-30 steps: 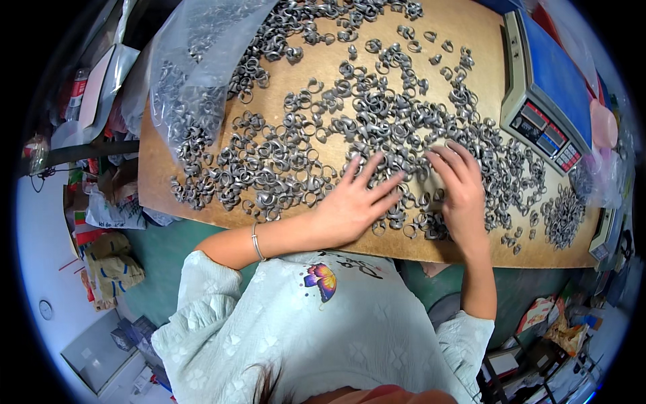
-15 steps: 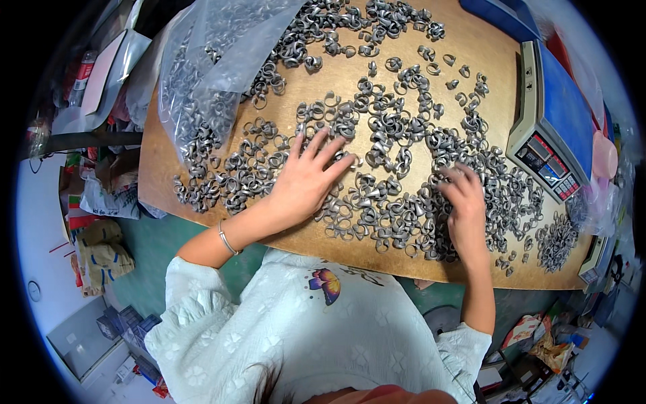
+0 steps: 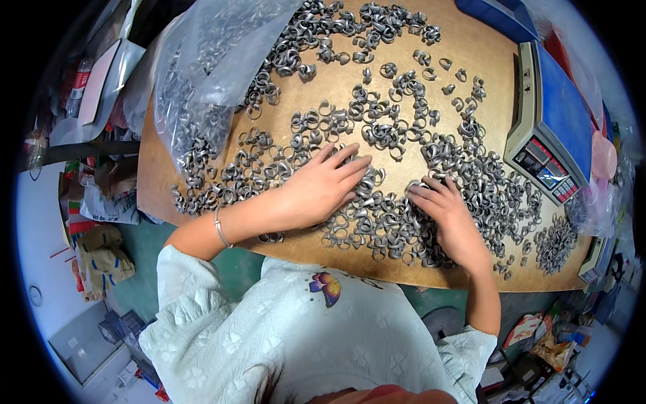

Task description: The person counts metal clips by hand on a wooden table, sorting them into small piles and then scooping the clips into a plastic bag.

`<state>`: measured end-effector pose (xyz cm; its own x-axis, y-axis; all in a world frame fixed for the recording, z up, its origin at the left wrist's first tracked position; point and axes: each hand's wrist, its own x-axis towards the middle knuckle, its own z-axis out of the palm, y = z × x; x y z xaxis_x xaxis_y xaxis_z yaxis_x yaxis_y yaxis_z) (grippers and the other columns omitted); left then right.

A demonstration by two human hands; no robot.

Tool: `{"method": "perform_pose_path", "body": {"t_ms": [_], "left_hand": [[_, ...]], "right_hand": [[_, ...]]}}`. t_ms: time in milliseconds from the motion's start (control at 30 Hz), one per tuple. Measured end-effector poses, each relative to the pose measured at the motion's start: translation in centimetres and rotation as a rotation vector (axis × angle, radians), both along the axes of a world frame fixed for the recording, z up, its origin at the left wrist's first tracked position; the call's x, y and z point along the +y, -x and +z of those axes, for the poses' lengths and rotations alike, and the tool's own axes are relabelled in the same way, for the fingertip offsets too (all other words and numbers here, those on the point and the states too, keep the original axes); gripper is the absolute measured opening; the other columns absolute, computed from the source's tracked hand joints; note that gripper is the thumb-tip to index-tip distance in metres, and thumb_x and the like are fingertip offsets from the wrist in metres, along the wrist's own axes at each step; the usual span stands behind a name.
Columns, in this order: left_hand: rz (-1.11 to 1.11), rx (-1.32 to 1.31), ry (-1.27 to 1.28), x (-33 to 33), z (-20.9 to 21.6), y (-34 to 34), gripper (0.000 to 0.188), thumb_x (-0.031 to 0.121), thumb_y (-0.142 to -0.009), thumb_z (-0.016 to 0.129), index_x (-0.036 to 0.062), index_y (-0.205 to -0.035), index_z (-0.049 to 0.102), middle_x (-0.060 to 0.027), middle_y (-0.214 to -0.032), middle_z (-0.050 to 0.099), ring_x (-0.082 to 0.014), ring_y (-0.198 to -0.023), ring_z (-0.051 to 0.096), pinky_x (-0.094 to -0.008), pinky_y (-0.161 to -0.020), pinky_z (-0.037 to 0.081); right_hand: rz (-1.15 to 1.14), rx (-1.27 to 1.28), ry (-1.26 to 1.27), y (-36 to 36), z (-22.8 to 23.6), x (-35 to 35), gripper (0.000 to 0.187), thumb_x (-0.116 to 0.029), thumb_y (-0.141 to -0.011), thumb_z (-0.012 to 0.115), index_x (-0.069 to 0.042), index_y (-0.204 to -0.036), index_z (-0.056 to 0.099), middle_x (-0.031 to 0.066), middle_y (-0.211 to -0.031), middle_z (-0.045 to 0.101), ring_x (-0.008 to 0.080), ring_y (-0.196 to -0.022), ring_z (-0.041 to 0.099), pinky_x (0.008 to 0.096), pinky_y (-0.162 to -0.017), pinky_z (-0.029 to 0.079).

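Table [image 3: 478, 44]: grey rings [image 3: 383, 135] strewn across it, bulk ungathered. Plastic bag [image 3: 208, 74], upper left: more show through. Left hand [image 3: 321, 187]: fingers extended over rings, grip slack. Right hand [image 3: 449, 219]: fingers bent among rings; grip contents indeterminable. Small heap [image 3: 556, 244], right: gathered apart.

There were two bare hands [image 3: 317, 188] [image 3: 452, 219], one thin silvery bangle [image 3: 219, 227], one blue-topped beige scale [image 3: 558, 114], and grey metal rings [image 3: 383, 136] too numerous to count.
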<state>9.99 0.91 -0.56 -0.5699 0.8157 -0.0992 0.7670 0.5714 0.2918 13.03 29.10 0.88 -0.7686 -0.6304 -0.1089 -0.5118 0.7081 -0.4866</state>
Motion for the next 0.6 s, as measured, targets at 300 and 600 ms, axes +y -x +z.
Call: {"method": "perform_pose_path", "body": {"t_ms": [300,600], "left_hand": [[0.114,0.206,-0.057,4.1,-2.0,6.8,0.049,0.026,-0.091,0.053,0.0084,-0.136,0.041,-0.0126,-0.146,0.031,-0.0376,-0.133,0.031,-0.0565,-0.104,0.030],[-0.029,-0.056,-0.154,0.4,0.1,2.2,0.043,0.018,-0.087,0.057,0.0085,-0.129,0.049,-0.0128,-0.138,0.043,-0.0392,-0.127,0.038,-0.0525,-0.105,0.031]], "right_hand": [[-0.124,0.312,-0.063,5.4,-2.4,-2.6,0.042,0.001,-0.081,0.049,-0.001,-0.122,0.053,0.0150,-0.133,0.050,0.0342,-0.128,0.041,0.0472,-0.107,0.033],[-0.185,-0.083,0.352,4.0,-0.1,0.0,0.046,0.014,-0.069,0.047,-0.001,-0.110,0.061,0.0145,-0.115,0.060,0.0333,-0.117,0.050,0.0443,-0.107,0.033]]}}
